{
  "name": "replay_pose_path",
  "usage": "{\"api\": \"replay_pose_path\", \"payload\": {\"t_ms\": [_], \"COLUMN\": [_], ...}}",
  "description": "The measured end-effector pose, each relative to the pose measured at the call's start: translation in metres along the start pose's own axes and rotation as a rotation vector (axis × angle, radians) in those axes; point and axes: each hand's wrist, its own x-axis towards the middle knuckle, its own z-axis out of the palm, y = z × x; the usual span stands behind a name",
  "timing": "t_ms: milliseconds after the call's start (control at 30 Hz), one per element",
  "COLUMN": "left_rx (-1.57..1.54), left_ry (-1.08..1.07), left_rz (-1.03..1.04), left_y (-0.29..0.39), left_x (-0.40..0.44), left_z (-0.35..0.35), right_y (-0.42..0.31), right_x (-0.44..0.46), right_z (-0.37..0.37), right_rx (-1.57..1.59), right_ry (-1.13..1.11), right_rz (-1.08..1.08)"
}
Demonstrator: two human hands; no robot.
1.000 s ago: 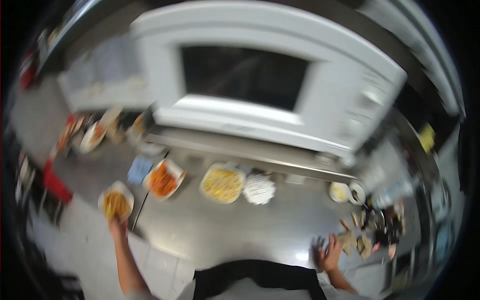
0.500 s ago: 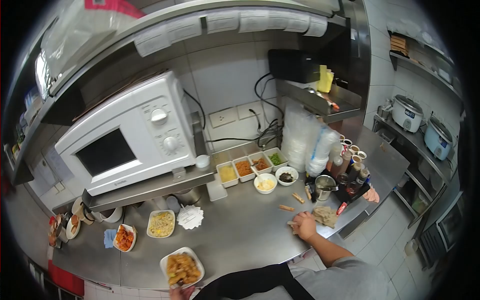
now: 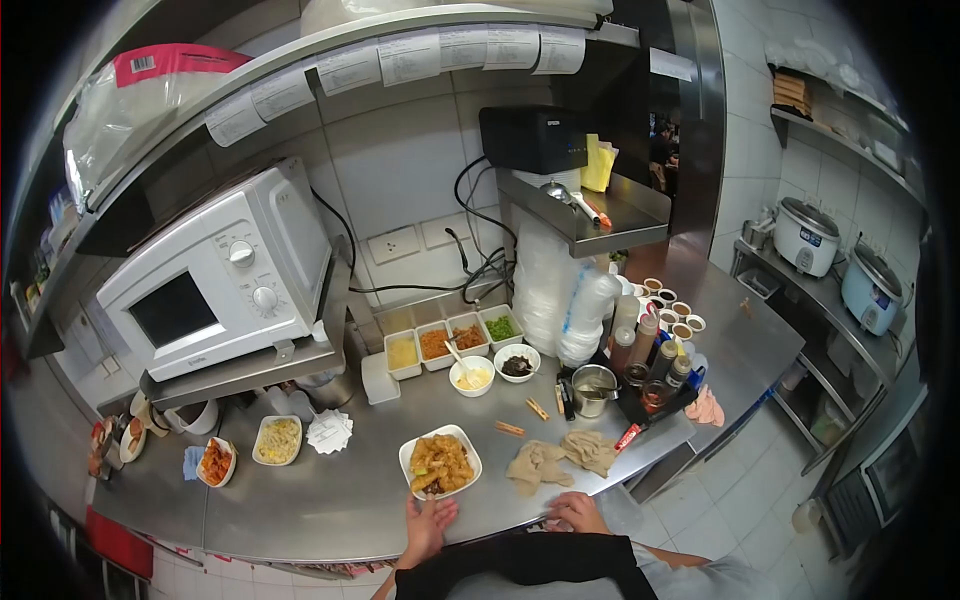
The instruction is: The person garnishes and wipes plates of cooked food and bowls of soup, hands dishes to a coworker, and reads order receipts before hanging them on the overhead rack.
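A white bowl (image 3: 407, 460) of golden-brown fried pieces in sauce stands near the counter's front edge. My left hand (image 3: 430, 524) is open at its near side, palm partly up and fingers apart. Whether the fingertips touch the bowl's rim I cannot tell. Over the front edge, to the right, my right hand (image 3: 578, 514) hangs with loosely bent fingers and nothing visible in them. Just beyond it lies a crumpled beige cloth (image 3: 538, 467), with a second beige cloth (image 3: 590, 452) beside it.
Left stand a bowl of yellow rice (image 3: 277, 440) and a bowl of red-orange food (image 3: 216, 463). Behind are topping containers (image 3: 404, 357), a small bowl with a spoon (image 3: 471, 377) and a metal pot (image 3: 593, 390). Sauce bottles (image 3: 640, 340) crowd the right. A microwave (image 3: 215, 275) sits on a raised shelf.
The bowl of fried food has moved right and now rests on the counter, with my left hand off its side. My right hand has left the cloth and drawn back to the front edge.
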Motion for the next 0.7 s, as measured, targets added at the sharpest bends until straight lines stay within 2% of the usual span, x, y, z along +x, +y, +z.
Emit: {"api": "replay_pose_path", "payload": {"t_ms": [67, 167, 267, 333, 433, 533, 600, 633, 700], "left_rx": [0.095, 0.363, 0.645, 0.626, 0.633, 0.597, 0.58, 0.588, 0.87], "left_ry": [0.115, 0.092, 0.097, 0.129, 0.12, 0.159, 0.216, 0.256, 0.342], "left_rz": [0.01, 0.281, 0.452, 0.494, 0.532, 0.611, 0.665, 0.687, 0.848], "left_y": [0.005, -0.014, -0.034, -0.037, -0.042, -0.044, -0.033, -0.009, 0.012], "left_x": [-0.009, -0.004, 0.007, 0.006, 0.006, 0.022, 0.004, -0.009, -0.017], "left_z": [0.009, -0.021, -0.057, -0.056, -0.061, -0.076, -0.08, -0.071, -0.091], "right_y": [0.014, 0.013, 0.002, 0.024, 0.049, 0.058, 0.052, 0.045, 0.018], "right_x": [-0.008, 0.01, 0.047, 0.048, 0.059, 0.075, 0.084, 0.089, 0.105], "right_z": [0.0, -0.008, -0.005, 0.016, 0.028, 0.035, 0.037, 0.032, 0.02], "right_rx": [0.043, -0.052, -0.221, -0.313, -0.261, -0.191, -0.195, -0.307, -0.401], "right_ry": [-0.003, 0.038, 0.073, 0.05, -0.025, -0.008, 0.124, 0.203, 0.27], "right_rz": [-0.071, 0.018, 0.085, 0.088, 0.176, 0.358, 0.473, 0.346, 0.117]}}
